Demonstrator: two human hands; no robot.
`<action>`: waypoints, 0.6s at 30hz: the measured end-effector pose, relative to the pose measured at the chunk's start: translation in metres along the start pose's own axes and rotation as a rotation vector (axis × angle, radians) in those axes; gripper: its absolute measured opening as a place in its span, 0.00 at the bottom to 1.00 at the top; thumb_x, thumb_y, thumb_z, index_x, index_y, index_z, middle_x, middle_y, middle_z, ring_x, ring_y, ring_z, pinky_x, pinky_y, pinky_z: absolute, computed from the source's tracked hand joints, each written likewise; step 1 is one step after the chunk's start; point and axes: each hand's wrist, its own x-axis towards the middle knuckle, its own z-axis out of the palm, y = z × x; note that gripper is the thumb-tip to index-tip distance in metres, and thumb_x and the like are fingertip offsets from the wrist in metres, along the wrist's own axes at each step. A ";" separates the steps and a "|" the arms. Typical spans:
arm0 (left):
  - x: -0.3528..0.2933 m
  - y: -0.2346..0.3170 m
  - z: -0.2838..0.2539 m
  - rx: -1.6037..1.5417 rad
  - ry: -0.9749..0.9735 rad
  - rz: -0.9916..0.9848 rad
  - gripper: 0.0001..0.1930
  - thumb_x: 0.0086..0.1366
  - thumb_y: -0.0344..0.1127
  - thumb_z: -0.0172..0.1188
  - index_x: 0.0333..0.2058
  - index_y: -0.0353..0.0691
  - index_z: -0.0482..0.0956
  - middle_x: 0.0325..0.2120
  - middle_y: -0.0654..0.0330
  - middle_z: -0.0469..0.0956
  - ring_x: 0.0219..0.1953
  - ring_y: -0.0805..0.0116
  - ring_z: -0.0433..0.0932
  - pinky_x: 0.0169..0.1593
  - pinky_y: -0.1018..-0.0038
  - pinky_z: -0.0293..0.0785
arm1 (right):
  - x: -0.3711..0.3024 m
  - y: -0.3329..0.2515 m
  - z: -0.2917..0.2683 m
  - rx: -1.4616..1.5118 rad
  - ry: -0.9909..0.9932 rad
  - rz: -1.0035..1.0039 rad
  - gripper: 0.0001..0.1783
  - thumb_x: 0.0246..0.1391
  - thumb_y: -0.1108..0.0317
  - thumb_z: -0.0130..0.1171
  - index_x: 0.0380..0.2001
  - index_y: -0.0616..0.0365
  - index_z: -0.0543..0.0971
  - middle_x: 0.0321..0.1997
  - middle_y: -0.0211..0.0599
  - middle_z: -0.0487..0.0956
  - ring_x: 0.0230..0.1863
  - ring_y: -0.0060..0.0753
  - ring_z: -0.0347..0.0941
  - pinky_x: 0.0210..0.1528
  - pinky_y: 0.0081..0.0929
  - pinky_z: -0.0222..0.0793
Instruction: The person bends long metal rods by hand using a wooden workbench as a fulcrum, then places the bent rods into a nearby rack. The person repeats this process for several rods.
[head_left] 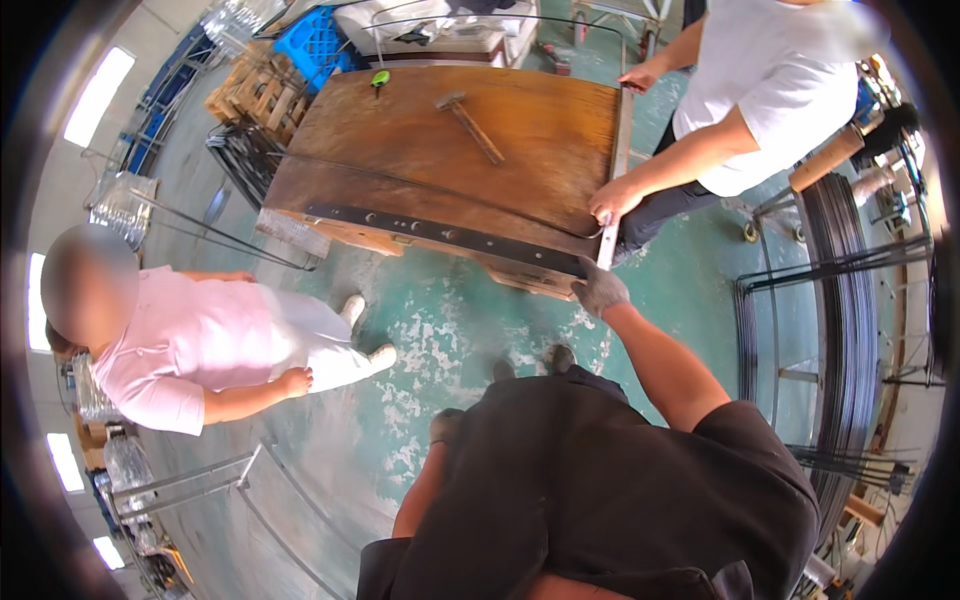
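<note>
My right hand [602, 290], in a grey glove, grips the near right corner of a brown wooden workbench [400, 120], thumb above and fingers below. A black metal strip with holes [440, 235] runs along the bench's near edge and ends beside that hand. My left hand [446, 426], also gloved, hangs low beside my dark clothing; its fingers are mostly hidden. On the bench top lie a hammer [478, 135] with a wooden handle and a green tape measure [380, 78]. A thin dark rod [450, 188] crosses the top, bent at its right end.
At the bench's right end a co-worker in white [770, 100] holds a pale metal bar [609, 235] along the edge. Another person in pink [190, 340] stands at left. Long dark rods [845, 330] are stacked at right. A metal frame [190, 490] stands lower left.
</note>
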 end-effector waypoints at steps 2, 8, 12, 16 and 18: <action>-0.014 0.025 -0.018 0.032 -0.003 -0.027 0.17 0.65 0.47 0.63 0.44 0.45 0.91 0.45 0.45 0.88 0.51 0.51 0.88 0.55 0.61 0.82 | -0.019 0.016 0.016 0.061 0.046 -0.046 0.35 0.63 0.53 0.62 0.71 0.48 0.70 0.52 0.58 0.85 0.54 0.64 0.82 0.57 0.52 0.78; -0.037 0.078 -0.038 0.262 -0.096 0.064 0.15 0.65 0.39 0.58 0.42 0.41 0.89 0.48 0.45 0.86 0.54 0.46 0.84 0.57 0.57 0.82 | -0.080 0.083 0.077 0.084 -0.153 0.035 0.28 0.58 0.54 0.66 0.60 0.52 0.82 0.51 0.54 0.87 0.55 0.58 0.83 0.59 0.46 0.78; -0.026 0.087 -0.044 0.401 -0.184 0.107 0.13 0.63 0.36 0.60 0.40 0.38 0.89 0.50 0.45 0.85 0.55 0.47 0.83 0.57 0.56 0.82 | -0.100 0.148 0.120 0.036 -0.270 0.278 0.28 0.53 0.52 0.67 0.54 0.53 0.86 0.53 0.51 0.87 0.56 0.53 0.83 0.62 0.42 0.77; -0.013 0.093 -0.044 0.426 -0.131 0.230 0.11 0.59 0.34 0.63 0.37 0.39 0.90 0.44 0.46 0.86 0.51 0.46 0.85 0.55 0.56 0.83 | -0.109 0.174 0.132 0.048 -0.311 0.457 0.27 0.51 0.51 0.67 0.52 0.53 0.87 0.54 0.48 0.88 0.57 0.49 0.84 0.62 0.39 0.78; 0.002 0.082 -0.039 0.396 -0.129 0.247 0.09 0.58 0.33 0.65 0.35 0.39 0.90 0.42 0.46 0.87 0.50 0.46 0.86 0.53 0.56 0.84 | -0.114 0.166 0.122 0.069 -0.308 0.474 0.27 0.51 0.51 0.67 0.52 0.52 0.88 0.54 0.48 0.87 0.57 0.48 0.84 0.62 0.39 0.78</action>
